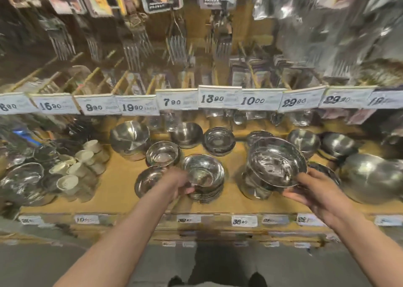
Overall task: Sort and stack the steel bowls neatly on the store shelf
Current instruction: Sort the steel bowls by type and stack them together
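The person's left hand is curled around the near rim of a short stack of small round steel bowls, fingers closed on it, though blur hides the exact grip. The right hand holds a wide, shallow steel bowl by its near edge, thumb on top and fingers beneath, tilted toward the person above a taller shiny steel bowl that stands on the wooden shelf; whether the two bowls touch I cannot tell. Just left of the left hand sits a single small steel bowl, and just beyond that hand another small one. Farther back, between the hands, stand a deeper steel bowl and a low stack of dark-rimmed steel bowls, with a large rounded steel bowl off to the left of them. Right of the right hand rests a big steel mixing bowl, with two medium bowls behind it. Far left of the left hand lie small white ceramic cups among steel strainers. Above everything runs a row of white price tags, with packaged forks hanging higher up.
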### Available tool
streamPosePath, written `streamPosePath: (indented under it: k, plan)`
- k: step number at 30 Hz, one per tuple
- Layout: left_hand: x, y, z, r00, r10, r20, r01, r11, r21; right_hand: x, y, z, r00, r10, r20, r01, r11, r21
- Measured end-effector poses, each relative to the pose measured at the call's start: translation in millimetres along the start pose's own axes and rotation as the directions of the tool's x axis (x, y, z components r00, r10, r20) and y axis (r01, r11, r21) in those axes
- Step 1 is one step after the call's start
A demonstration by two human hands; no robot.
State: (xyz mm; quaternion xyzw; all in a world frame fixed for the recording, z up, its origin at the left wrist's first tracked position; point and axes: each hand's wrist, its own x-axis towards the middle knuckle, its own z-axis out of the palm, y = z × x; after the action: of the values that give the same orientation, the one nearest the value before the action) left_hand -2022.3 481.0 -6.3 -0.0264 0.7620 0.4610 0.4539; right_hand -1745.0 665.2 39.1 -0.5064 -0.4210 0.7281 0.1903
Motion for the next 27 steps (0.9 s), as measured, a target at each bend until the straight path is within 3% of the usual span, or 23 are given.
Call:
streamPosePath:
  k: [7,13,21,23,25,27]
  plan:
    - [-4.4,-10.8,17.0,0.996,-0.002,-0.088,-0.006,0.996,-0.090,10.9,0.1,-16.7,0.999,0.025,0.032,-0.025,1.000,0.002]
    - [-0.3,-19.6,5.7,0.994,-0.013,-0.107,0.011,1.000,-0.023,8.2,0.6,-18.3,0.996,0.066,0.056,-0.068,0.997,0.037]
    - [-10.7,-19.6,4.9,0.990,0.090,-0.107,-0.087,0.996,0.033,-2.9,-2.9,-25.3,0.999,0.034,0.006,-0.034,0.996,0.077]
    - [-22.2,-14.0,5.2,0.967,0.173,-0.188,-0.117,0.953,0.278,-4.7,-10.5,-33.7,1.000,0.013,-0.027,-0.011,0.995,0.101]
    - [-33.2,-5.5,7.3,0.911,0.328,-0.251,-0.133,0.808,0.574,-4.8,-21.7,-48.4,0.998,-0.014,-0.060,0.020,0.995,0.100]
    - [-45.3,6.5,16.1,0.852,0.479,-0.210,-0.237,0.712,0.662,-2.8,-35.2,-67.4,0.993,-0.052,-0.106,0.061,0.994,0.087]
